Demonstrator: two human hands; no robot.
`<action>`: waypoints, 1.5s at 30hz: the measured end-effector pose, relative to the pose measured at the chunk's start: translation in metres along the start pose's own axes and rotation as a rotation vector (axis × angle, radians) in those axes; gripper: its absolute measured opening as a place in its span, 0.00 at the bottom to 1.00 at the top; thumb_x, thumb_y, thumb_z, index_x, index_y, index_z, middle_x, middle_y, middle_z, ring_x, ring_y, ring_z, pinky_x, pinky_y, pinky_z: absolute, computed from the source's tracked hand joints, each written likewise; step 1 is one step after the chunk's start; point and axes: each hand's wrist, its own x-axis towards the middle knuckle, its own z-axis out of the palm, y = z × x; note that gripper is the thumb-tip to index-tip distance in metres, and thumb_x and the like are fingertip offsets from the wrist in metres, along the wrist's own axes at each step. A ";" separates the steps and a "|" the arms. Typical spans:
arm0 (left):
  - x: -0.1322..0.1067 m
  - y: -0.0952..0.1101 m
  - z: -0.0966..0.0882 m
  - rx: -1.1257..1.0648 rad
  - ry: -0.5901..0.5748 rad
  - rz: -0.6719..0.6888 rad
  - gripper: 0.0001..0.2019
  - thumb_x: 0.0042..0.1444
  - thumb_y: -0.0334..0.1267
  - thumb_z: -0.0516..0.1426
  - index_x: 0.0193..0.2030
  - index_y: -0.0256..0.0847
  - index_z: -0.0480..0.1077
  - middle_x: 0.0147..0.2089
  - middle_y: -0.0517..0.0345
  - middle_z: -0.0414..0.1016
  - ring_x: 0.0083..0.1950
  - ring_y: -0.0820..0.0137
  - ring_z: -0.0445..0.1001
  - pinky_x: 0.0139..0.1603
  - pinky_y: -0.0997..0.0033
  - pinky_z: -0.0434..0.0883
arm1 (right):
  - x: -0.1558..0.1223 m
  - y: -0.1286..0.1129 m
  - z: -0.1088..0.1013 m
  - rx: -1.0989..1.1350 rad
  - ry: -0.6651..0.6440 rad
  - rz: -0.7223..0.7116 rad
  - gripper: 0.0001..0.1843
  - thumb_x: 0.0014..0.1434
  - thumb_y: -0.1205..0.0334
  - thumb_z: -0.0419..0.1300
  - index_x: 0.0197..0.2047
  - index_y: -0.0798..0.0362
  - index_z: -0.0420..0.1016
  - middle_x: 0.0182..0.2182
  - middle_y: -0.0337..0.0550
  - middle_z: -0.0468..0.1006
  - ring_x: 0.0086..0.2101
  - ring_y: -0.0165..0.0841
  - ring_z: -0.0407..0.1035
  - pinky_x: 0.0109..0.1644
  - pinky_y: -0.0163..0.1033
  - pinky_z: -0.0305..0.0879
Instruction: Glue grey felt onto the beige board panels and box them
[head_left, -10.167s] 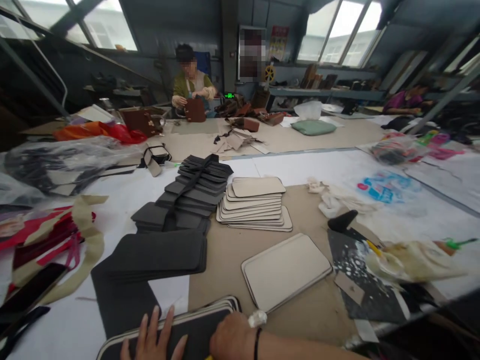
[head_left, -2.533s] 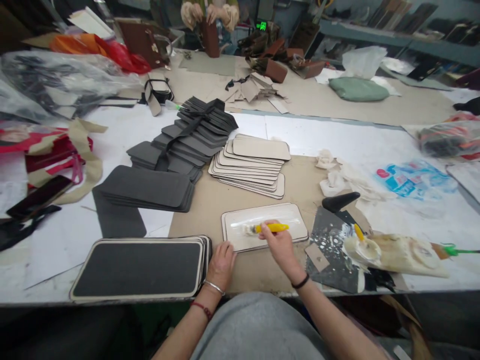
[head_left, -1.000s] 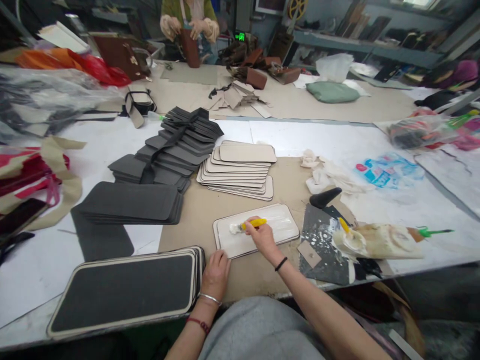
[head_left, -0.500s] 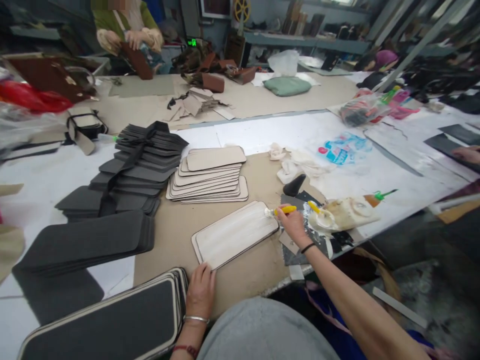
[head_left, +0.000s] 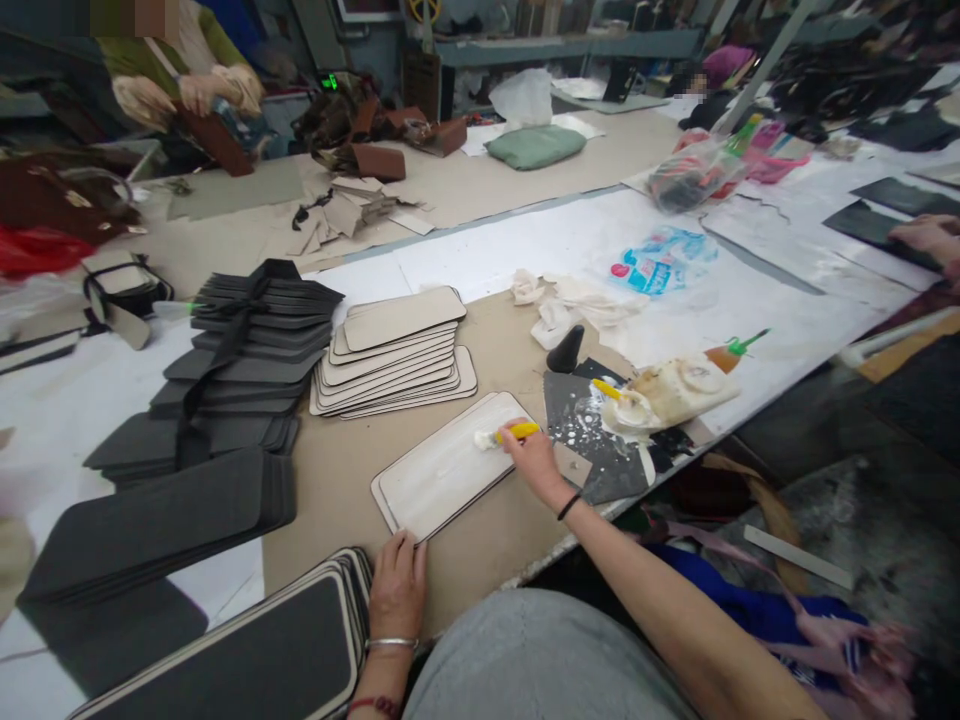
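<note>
A cream rounded board (head_left: 442, 470), wet with white glue, lies on the brown mat in front of me. My right hand (head_left: 531, 460) is closed round a yellow-handled brush (head_left: 504, 435) whose bristles rest on the board's right part. My left hand (head_left: 397, 590) lies flat on the mat with its fingertips against the board's near left corner. Beside my left hand is a stack of black panels with cream rims (head_left: 247, 660).
A stack of cream boards (head_left: 394, 350) and piles of black panels (head_left: 247, 350) lie behind the board. A glue-smeared black sheet (head_left: 592, 440), a glue tub (head_left: 675, 390) and crumpled rags (head_left: 562, 300) sit right. A person works at the far table (head_left: 187, 90); another hand (head_left: 926, 235) shows far right.
My right hand has drawn the brush back left from the board's right edge onto the board. The view has swung to the right. My left hand stays at the board's corner.
</note>
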 end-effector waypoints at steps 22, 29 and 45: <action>-0.002 -0.014 -0.003 0.118 -0.026 0.301 0.13 0.54 0.24 0.47 0.33 0.38 0.72 0.38 0.47 0.71 0.44 0.60 0.68 0.40 0.62 0.67 | -0.039 0.092 -0.157 -0.802 0.160 -0.340 0.10 0.59 0.68 0.48 0.38 0.54 0.70 0.37 0.48 0.71 0.40 0.35 0.65 0.45 0.38 0.64; -0.005 -0.005 0.000 -0.094 -0.032 -0.006 0.09 0.57 0.35 0.48 0.39 0.40 0.69 0.40 0.49 0.71 0.44 0.64 0.69 0.44 0.61 0.69 | -0.038 0.084 -0.138 -0.723 0.103 -0.440 0.11 0.59 0.67 0.48 0.41 0.53 0.70 0.39 0.48 0.71 0.41 0.35 0.65 0.46 0.39 0.65; -0.006 0.009 0.003 -0.093 -0.021 -0.269 0.10 0.58 0.33 0.47 0.41 0.37 0.68 0.42 0.50 0.71 0.44 0.67 0.70 0.45 0.63 0.73 | -0.065 -0.030 0.014 0.429 -0.271 0.229 0.20 0.46 0.46 0.61 0.34 0.54 0.68 0.26 0.40 0.73 0.25 0.33 0.71 0.32 0.42 0.72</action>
